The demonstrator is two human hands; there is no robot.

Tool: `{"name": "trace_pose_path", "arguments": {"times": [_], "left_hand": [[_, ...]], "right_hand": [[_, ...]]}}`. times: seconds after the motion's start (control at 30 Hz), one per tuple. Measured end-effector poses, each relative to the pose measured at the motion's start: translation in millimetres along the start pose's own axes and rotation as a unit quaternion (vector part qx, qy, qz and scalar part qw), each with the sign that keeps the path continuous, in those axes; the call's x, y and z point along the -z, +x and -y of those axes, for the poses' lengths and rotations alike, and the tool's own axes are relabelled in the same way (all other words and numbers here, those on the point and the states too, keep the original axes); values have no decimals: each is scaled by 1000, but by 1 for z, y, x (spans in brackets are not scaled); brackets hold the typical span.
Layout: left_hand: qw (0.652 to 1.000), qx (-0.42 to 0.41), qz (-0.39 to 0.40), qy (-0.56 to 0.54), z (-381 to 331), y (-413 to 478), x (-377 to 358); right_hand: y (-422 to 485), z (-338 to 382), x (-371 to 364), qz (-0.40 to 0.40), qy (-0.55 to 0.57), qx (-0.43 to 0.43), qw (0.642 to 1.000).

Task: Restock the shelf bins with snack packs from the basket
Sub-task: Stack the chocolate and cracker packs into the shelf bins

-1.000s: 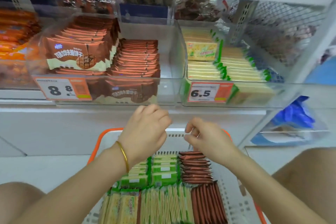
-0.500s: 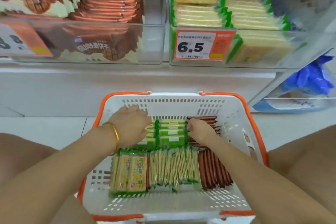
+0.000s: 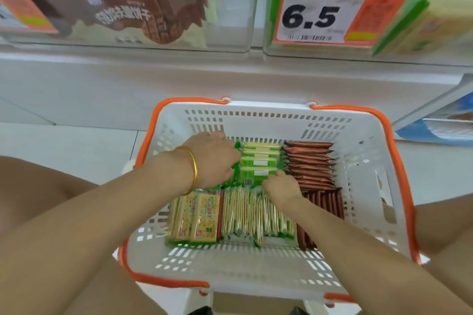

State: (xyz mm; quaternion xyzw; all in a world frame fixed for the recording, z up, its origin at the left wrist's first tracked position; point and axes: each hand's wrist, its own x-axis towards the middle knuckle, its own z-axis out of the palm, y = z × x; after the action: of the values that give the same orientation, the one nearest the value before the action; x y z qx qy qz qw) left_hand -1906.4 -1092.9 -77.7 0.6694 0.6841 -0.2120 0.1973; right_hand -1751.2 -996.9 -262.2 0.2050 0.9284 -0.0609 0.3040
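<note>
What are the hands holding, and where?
The green packs in the basket: left hand grips their left end, right hand their near right corner.

White slotted basket (image 3: 363, 161), orange rim, sits below shelf bins. Far row inside: green-wrapped packs (image 3: 259, 163) stacked flat in middle, left hand (image 3: 215, 158) gripping stack's left side, right hand (image 3: 281, 188) curled on its near end; brown packs (image 3: 309, 163) stacked flat at right. Near row: yellow cracker packs (image 3: 197, 215) at left, thin green-edged packs (image 3: 245, 215) on edge in middle, upright brown packs (image 3: 325, 202) at right. Clear left bin (image 3: 235, 20) holds chocolate-wafer packs (image 3: 128, 7); clear right bin (image 3: 332, 51) holds yellow-green packs (image 3: 440, 15).
</note>
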Motion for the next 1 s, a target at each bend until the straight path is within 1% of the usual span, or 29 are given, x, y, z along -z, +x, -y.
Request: {"name": "trace_pose_path", "arguments": {"times": [0.07, 0.2, 0.27, 0.4, 0.5, 0.6, 0.67, 0.77, 0.9, 1.0], "left_hand": [[1000, -3, -1, -3, -1, 1, -1], [1000, -12, 4, -2, -4, 2, 0], [1000, -16, 8, -13, -5, 3, 2], [995, -23, 19, -90, -11, 3, 5], [983, -26, 30, -182, -17, 2, 8], [966, -27, 13, -258, -20, -4, 18], [954, -20, -33, -296, -19, -12, 30], [933, -15, -112, -343, -15, -28, 50], [913, -23, -138, -382, -15, -52, 78], [911, -36, -158, -378, -19, -65, 99]], "right_hand": [[-1, -2, 6, -1, -9, 10, 1000], [-12, -9, 27, 16, 34, 43, 998], [-19, -14, 42, 8, 50, 55, 997], [-37, -32, 89, -8, 80, 66, 995], [-65, -47, 136, -21, 181, 53, 982], [-99, -56, 170, -47, 294, 29, 954], [-121, -60, 184, -66, 377, 15, 924], [-150, -64, 198, -97, 443, 1, 891], [-183, -61, 204, -153, 539, 20, 828], [-203, -59, 207, -188, 564, 55, 802]]}}
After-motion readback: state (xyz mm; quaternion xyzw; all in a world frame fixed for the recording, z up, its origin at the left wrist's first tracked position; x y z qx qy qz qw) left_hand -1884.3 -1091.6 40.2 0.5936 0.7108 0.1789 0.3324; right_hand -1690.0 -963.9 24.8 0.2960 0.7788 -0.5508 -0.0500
